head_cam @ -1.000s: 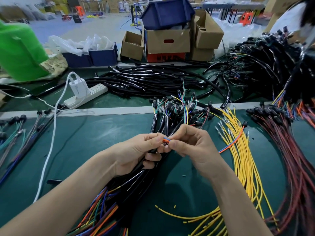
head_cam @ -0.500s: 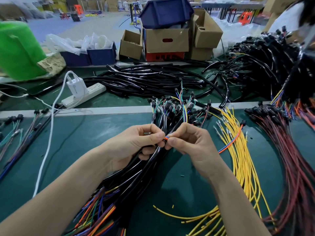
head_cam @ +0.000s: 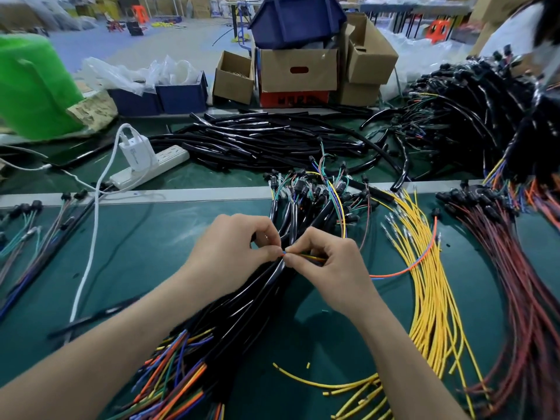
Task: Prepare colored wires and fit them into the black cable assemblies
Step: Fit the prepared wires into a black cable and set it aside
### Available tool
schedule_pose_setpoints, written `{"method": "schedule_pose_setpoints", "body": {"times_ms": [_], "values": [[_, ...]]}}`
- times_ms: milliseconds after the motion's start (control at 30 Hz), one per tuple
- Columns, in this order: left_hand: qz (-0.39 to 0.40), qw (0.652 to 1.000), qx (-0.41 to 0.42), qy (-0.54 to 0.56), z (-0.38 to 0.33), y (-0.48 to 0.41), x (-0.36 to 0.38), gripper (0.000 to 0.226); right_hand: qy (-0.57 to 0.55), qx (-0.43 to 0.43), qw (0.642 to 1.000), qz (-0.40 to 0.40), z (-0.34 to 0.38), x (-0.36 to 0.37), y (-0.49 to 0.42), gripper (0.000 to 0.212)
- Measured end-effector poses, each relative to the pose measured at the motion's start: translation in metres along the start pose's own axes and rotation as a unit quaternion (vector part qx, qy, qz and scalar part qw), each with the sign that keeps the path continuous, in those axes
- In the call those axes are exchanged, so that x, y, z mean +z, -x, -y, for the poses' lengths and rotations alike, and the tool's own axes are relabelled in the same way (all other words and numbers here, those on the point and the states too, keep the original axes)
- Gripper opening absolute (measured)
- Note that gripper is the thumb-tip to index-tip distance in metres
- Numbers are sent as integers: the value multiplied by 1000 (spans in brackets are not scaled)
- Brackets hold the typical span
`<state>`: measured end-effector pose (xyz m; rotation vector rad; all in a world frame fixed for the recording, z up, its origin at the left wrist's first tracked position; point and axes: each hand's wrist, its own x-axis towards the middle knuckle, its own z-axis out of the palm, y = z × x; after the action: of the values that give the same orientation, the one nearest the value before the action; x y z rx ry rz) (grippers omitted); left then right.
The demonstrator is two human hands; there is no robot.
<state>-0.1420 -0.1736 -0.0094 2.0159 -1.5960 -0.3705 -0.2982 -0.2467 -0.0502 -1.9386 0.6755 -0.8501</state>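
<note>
Not much shifted: the wire tips [head_cam: 285,253] are still pinched by left hand [head_cam: 233,250] and right hand [head_cam: 330,262] over the black cables [head_cam: 257,295], mid-tabletop [head_cam: 151,253]. The orange wire [head_cam: 418,262] is bowed out further now, so fitting seems barely started.

**Hands and forearms: one pair**

Left hand [head_cam: 230,253]: fingers are curled, and the wires [head_cam: 306,256] are pinched between thumb and forefinger.
Right hand [head_cam: 330,268]: fingers are curled, and the same wires are pinched, fingertips set against the left's.
Left forearm [head_cam: 106,359] and right forearm [head_cam: 403,353]: both are bare and angled inward from the lower edge.
</note>
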Motion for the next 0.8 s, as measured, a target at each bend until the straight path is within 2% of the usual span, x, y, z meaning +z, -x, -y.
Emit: {"method": "schedule_pose_setpoints", "body": {"times_ms": [100, 167, 233, 300, 500, 667, 800], "values": [[-16, 1000, 15, -2, -1, 4, 2, 13, -25, 9, 1000, 3, 0, -1, -1, 14], [5, 997, 4, 78, 2, 2, -6, 13, -65, 21, 998, -2, 0, -4, -1, 16], [57, 977, -12, 204, 7, 0, -19, 24, -112, 26, 993, -10, -1, -8, -3, 15], [92, 959, -17, 269, 15, -2, -29, 27, -152, 27, 988, -12, 0, -11, -4, 17], [105, 970, 22, 220, 24, 3, -17, 20, -180, 35, 983, 9, 3, -14, -4, 16], [93, 979, 87, 157, 21, 4, -4, 26, -175, 30, 984, 23, 6, -15, -2, 20], [106, 977, 99, 157, 20, 4, -3, 32, -166, 30, 986, 16, 2, -13, -2, 24]]}}
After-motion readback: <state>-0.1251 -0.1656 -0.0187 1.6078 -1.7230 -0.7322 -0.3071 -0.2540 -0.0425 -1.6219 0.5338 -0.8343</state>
